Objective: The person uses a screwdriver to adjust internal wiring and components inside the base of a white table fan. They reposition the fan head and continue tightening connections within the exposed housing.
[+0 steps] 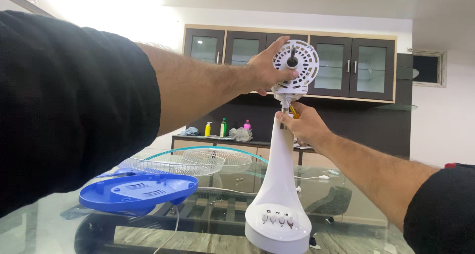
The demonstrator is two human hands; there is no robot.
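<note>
The white fan stand (277, 184) stood upright on the glass tabletop (44, 219), its oval base close to the near edge. At its top sat the round, slotted white motor housing (296, 66) with a dark shaft at its centre. The left hand (267, 68) held a closed grip around the housing's left rim. The right hand (303, 124) was clamped at the stand's narrow neck just below, around a yellow-handled tool (294, 110) — too small to identify. To the left lay a smooth blue plastic base (138, 193), and behind it wire fan guards (198, 161), well apart from the stand. Open glass lay between them.
</note>
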